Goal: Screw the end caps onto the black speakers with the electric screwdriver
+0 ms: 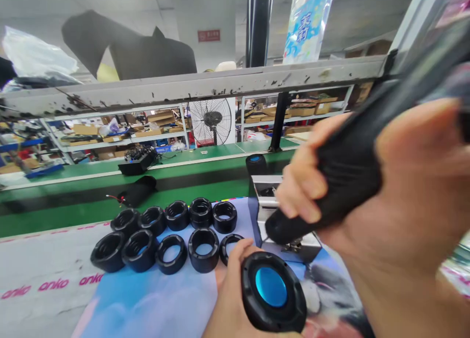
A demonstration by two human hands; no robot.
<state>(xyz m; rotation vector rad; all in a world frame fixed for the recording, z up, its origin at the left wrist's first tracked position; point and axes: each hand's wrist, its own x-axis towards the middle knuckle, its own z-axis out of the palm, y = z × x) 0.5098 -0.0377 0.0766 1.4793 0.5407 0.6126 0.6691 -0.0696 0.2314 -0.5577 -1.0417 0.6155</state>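
While a green belt [205, 187] runs from nine o'clock in to the centre, a printed mat [157, 303] spreads before it around seven o'clock. Beyond the belt, at eleven o'clock, stands a fan [213, 119]. The person's right hand [414, 191], at three o'clock, is curled round a long black bar [348, 181], its two-o'clock end blurred; what the bar is cannot be told. Its lower end slants down to five o'clock, in front of a metal stand [268, 201] at four; whether they touch cannot be told. The left hand [233, 299], at six o'clock, grasps a round black piece [273, 314] at five, its face towards the camera. Black rings [177, 225] sit in two rows between seven and eight o'clock, one partly behind the left fingers. A blue disc [270, 286] fills the piece's middle.
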